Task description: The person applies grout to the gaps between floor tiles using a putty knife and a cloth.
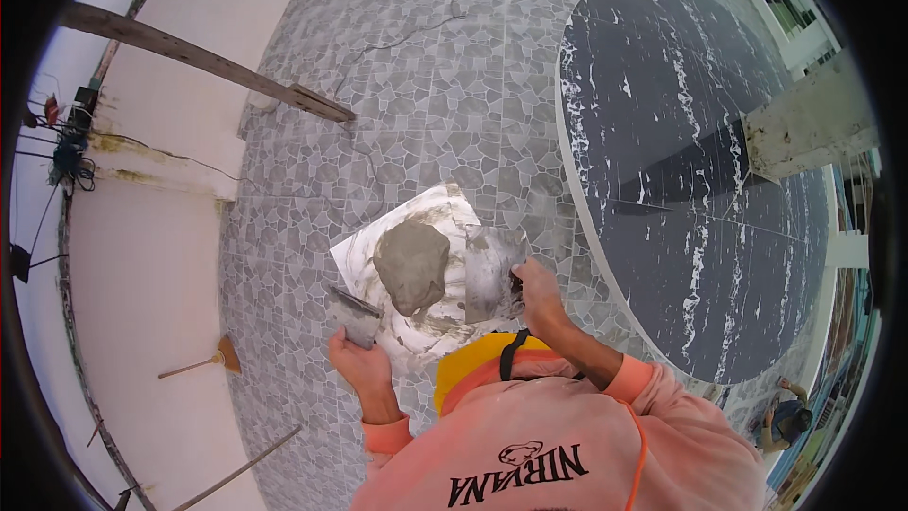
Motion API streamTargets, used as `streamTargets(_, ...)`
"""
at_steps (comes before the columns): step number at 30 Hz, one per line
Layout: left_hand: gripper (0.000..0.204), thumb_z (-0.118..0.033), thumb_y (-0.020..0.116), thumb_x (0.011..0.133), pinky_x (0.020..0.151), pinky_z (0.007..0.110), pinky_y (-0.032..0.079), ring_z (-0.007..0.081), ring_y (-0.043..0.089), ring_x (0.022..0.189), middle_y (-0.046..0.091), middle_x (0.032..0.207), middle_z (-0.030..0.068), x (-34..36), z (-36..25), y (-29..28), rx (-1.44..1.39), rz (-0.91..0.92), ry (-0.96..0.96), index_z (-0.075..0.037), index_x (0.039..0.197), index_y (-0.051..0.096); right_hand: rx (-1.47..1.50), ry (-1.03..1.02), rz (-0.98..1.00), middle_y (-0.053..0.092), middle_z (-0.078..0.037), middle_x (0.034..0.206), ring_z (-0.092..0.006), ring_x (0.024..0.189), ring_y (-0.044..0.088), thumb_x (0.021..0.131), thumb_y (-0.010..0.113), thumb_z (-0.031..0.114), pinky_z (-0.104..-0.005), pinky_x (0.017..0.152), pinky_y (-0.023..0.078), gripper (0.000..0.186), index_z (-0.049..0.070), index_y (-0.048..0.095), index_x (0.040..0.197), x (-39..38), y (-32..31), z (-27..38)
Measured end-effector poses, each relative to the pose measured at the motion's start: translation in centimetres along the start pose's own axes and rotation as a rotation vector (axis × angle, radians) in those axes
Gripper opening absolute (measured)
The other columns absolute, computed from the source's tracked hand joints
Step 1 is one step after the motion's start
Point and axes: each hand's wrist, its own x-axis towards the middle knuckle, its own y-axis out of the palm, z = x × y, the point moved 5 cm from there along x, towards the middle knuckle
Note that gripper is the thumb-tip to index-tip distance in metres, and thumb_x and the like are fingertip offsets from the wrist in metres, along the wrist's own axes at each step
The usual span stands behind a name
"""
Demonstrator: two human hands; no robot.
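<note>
My left hand (363, 364) is closed on a flat, mortar-smeared trowel (356, 318), held at the near left edge of a white board (364, 241). On the board sits a rough mound of wet grey mortar (412, 267), with thin smears around it. My right hand (540, 295) grips a wider rectangular plastering trowel (490, 270) by its dark handle, over the board's right side. Its blade is coated with grey residue and lies apart from the mound. A yellow item with a black strap (482, 362) shows at my chest.
Grey stone-pattern tiles (473, 114) cover the floor. To the right lies a rounded dark marble-look surface (681, 255), with a concrete column (813, 128) on it. Along the left wall (132, 265) are a wooden beam (208, 59), a broom (225, 356) and a pole (241, 468). Another person (785, 416) is at lower right.
</note>
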Motion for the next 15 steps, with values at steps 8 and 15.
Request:
streamTargets(8,0.041,-0.018,0.045,0.089,0.106,0.043,0.033,0.0245,0.048,0.119,0.052,0.128,0.0089,17.4,-2.4,20.4,0.152,0.149,-0.102,-0.001,0.126,0.047,0.561,0.45,-0.311,0.046,-0.015,0.075,-0.0263,0.071,0.041,0.087,0.049,0.019,-0.0371,0.069,0.034,0.022,-0.002,0.049,0.079,18.6,1.8,1.0)
streamTargets(15,0.04,-0.016,0.045,0.089,0.104,0.041,0.035,0.0243,0.05,0.117,0.053,0.127,0.0094,30.1,1.5,39.9,0.234,0.239,-0.14,0.002,0.125,0.047,0.287,0.396,-0.384,0.046,-0.015,0.078,-0.0276,0.075,0.043,0.087,0.049,0.019,-0.0376,0.07,0.034,0.023,-0.002,0.048,0.08,37.2,-3.2,5.2)
